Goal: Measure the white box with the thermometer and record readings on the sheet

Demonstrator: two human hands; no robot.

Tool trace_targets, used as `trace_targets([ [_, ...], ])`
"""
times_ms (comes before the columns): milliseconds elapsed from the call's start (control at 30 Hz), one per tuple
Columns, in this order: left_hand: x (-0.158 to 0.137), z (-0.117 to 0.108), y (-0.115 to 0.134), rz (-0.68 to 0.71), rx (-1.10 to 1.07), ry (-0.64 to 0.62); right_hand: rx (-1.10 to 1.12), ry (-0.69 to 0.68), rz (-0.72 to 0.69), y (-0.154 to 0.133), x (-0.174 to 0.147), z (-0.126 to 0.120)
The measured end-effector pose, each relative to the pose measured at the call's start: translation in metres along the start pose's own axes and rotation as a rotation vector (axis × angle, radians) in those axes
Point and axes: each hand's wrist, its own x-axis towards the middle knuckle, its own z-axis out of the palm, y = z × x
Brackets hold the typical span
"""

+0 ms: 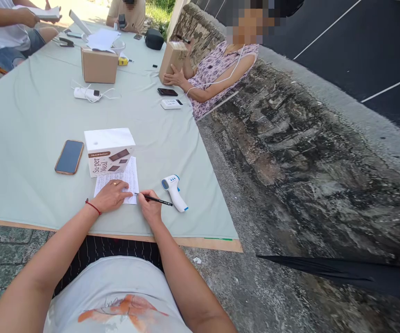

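My left hand (113,196) lies flat on a printed sheet of paper (131,173), fingers stretched toward the right; a ring and a red cord bracelet show on it. In my right hand (150,209) is a black pen (158,200), its tip on or just over the sheet's right edge. A white box (110,150) printed "Super Meal" stands on the far part of the sheet, just beyond my left hand. To the right of my right hand lies a white and blue infrared thermometer (175,192). A smartphone (69,157) rests left of the box.
The table (29,175) has a pale green cloth. Farther back are a white device with a cable (87,94), a cardboard box (99,65) topped with papers, a black phone (167,92) and a black case (154,39). A person at right holds a carton (172,60); two others sit beyond.
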Motion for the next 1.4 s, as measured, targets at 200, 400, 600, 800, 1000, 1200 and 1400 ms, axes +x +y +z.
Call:
trace_targets([
  [200,0.0007,0.0002,0.0008,-0.018,-0.013,-0.010,-0.037,-0.012,-0.027,0.0025,0.0000,-0.0009],
  [400,0.0009,0.0006,0.0007,-0.014,-0.009,-0.005,-0.040,-0.036,-0.032,0.0019,0.0001,-0.0019],
  [600,0.0012,-0.0006,0.0009,-0.023,-0.052,-0.013,-0.044,-0.045,-0.026,0.0010,0.0000,-0.0036],
  [800,0.0013,-0.0013,0.0008,-0.024,-0.033,-0.017,-0.033,-0.038,-0.022,0.0012,-0.0002,-0.0034],
  [1000,0.0011,0.0002,0.0008,-0.018,-0.019,-0.007,-0.021,-0.043,-0.015,0.0016,-0.0005,-0.0031],
  [1200,0.0011,-0.0004,0.0008,-0.018,-0.019,-0.013,-0.014,-0.006,0.000,0.0021,-0.0014,-0.0034],
  [1400,0.0011,0.0004,0.0005,-0.016,-0.018,-0.009,-0.021,-0.024,-0.013,0.0008,-0.0002,-0.0036],
])
